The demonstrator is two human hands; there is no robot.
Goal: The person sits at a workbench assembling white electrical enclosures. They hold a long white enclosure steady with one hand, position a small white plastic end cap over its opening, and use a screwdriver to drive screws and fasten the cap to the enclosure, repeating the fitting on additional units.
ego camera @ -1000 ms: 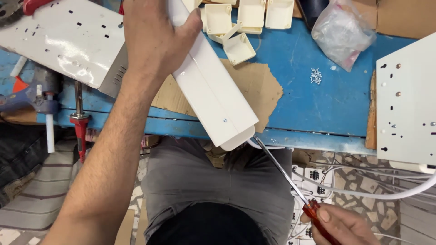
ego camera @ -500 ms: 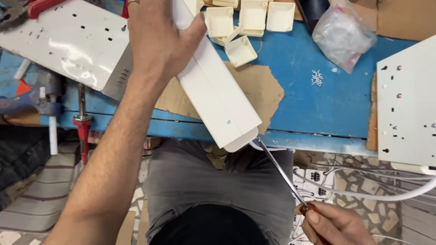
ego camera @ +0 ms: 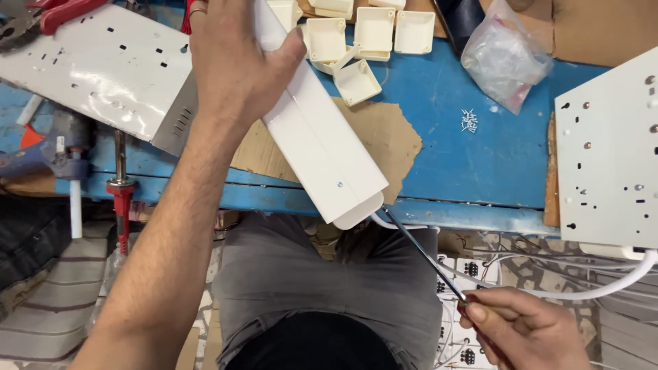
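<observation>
Left hand point(ego camera: 236, 65) is clamped over the upper part of the long white housing point(ego camera: 322, 144), pinning it slantwise on the blue counter point(ego camera: 480, 164) with its lower end jutting past the near edge. Right hand point(ego camera: 528, 329), closed around a red-handled screwdriver point(ego camera: 425, 257), has edged up and inward since a second ago, though the tip stays at the housing's lower end. Small white boxes point(ego camera: 356, 34) lie beyond; a perforated white plate point(ego camera: 610, 151) sits right.
</observation>
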